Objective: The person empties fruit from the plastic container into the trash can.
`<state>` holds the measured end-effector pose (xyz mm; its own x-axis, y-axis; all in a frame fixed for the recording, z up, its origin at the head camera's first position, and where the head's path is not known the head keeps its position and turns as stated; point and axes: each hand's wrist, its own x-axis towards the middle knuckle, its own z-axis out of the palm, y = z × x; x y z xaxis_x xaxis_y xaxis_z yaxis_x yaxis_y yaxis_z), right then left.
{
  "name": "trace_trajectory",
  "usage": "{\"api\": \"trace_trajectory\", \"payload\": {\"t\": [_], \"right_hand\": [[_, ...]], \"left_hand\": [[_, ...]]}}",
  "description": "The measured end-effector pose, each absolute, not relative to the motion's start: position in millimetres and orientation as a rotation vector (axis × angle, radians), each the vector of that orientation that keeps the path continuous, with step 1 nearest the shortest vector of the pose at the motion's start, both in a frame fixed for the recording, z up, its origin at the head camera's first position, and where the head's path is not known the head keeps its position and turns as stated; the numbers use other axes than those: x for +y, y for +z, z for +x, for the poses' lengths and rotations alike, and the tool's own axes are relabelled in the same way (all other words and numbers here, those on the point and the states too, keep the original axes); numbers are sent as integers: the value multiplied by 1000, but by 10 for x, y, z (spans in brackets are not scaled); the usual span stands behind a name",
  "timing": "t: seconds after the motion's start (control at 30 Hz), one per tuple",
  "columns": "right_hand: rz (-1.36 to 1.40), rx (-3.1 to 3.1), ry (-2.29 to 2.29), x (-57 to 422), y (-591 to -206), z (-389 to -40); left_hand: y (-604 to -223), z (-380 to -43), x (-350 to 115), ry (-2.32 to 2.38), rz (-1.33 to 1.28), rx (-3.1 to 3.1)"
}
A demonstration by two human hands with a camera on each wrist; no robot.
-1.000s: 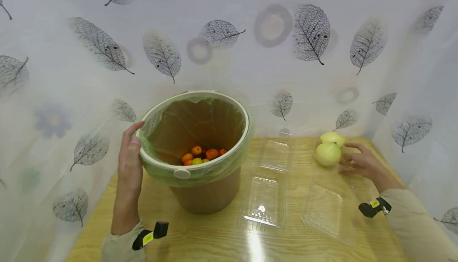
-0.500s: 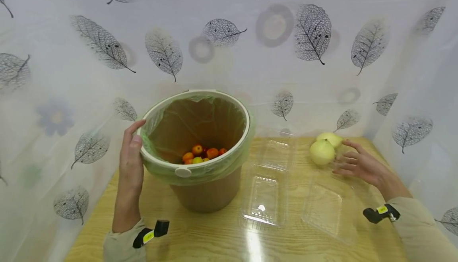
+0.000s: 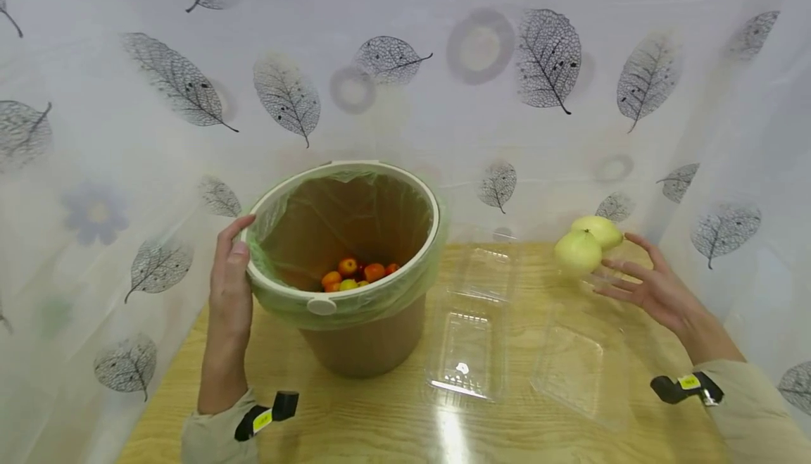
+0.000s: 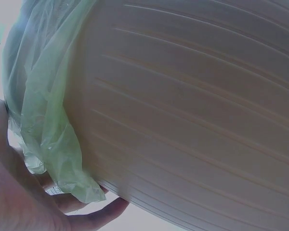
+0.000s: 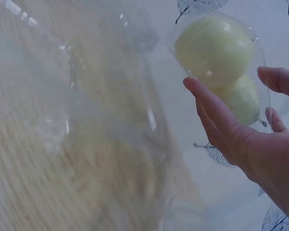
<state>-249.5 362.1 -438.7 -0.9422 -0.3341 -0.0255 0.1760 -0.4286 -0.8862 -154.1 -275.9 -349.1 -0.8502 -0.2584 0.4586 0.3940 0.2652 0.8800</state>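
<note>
A brown trash bin point(image 3: 374, 344) with a white rim, lined with a pale green bag point(image 3: 415, 284), stands on the wooden table. My left hand point(image 3: 229, 302) rests against the bin's left side at the rim; in the left wrist view some fingers point(image 4: 103, 214) lie along its outer wall, partly behind the bag. My right hand point(image 3: 662, 288) grips a clear plastic container point(image 5: 263, 53) with two pale yellow-green pears point(image 5: 214, 50) inside. In the head view this container hardly shows, and the pears point(image 3: 579, 251) appear just above the table's back right.
Several orange, red and yellow fruits point(image 3: 375, 272) lie at the bottom of the bin. A clear plastic tray point(image 3: 465, 351) lies right of it, and another clear tray point(image 3: 573, 372) farther right. A leaf-patterned sheet point(image 3: 405, 119) bounds the table's back and sides.
The two pears first shifted slightly left with my right hand, then rose and moved back right. My left hand has kept its place on the bin.
</note>
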Motion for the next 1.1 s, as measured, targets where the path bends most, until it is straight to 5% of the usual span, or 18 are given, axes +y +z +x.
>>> {"api": "trace_trajectory", "payload": {"t": [1.1], "right_hand": [[-496,1669,-2489,2467,-2995,-2289]], "left_hand": [[-3507,-1547,-2752,-1645,-137,-2006]]}}
